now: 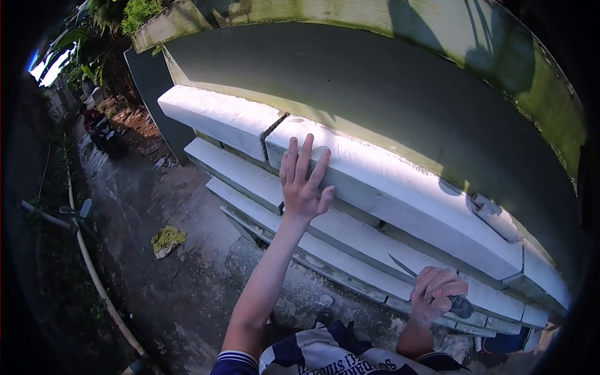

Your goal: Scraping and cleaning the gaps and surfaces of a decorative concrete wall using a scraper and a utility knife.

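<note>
- Steadying or feeling the white ledge (387, 180) looks like the step in hand, with a tool ready on the other side.
- The left hand (304, 195) has its fingers spread over the ledge's front edge, just right of the dark joint (273, 127); how firmly it presses, I cannot tell.
- The right hand (435, 289) has its fingers curled around a pointed tool (403, 265), whose thin blade juts up and leftward over the lower ledges (359, 237). The blade appears apart from them, though its exact height is unclear.
- The white ledge runs along the top tier, beneath the shaded wall (300, 69); a pale tube (495, 217) lies at its right part.
- Using the blade on the upper ledge would, I judge, call for raising the right hand, turning the tip toward the surface, and keeping the left fingers out of its path.
</note>
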Demonstrator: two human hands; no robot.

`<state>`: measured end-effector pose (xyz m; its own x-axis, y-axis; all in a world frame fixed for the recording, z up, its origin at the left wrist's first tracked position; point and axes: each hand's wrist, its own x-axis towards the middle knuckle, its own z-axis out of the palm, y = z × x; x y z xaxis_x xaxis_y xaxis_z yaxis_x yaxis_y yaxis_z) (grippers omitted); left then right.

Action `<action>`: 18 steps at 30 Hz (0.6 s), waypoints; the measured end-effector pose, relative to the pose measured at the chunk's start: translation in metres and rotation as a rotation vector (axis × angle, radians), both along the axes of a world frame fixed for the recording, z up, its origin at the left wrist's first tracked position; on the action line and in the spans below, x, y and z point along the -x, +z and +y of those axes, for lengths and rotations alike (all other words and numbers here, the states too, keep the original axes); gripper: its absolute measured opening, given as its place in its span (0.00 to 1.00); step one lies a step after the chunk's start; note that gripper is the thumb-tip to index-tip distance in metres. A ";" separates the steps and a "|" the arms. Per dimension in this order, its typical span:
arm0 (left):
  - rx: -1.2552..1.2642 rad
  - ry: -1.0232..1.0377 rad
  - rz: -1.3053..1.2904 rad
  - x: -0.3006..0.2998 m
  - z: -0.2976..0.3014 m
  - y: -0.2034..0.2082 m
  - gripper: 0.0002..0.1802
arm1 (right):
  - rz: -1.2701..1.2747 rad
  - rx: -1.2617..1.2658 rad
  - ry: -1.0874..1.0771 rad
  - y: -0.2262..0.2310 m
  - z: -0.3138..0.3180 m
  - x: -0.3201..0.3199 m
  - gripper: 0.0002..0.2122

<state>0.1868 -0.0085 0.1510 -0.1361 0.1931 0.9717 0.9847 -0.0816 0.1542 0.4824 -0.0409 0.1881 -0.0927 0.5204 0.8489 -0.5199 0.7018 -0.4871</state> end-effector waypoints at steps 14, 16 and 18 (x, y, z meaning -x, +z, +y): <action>0.018 -0.126 0.171 0.079 -0.003 0.055 0.21 | 0.325 -0.109 0.000 0.025 0.014 0.078 0.23; 0.016 -0.126 0.173 0.081 -0.001 0.056 0.21 | 0.291 -0.053 -0.017 0.021 0.016 0.079 0.22; 0.018 -0.122 0.172 0.085 -0.005 0.053 0.21 | 0.341 -0.220 0.068 0.019 0.013 0.067 0.20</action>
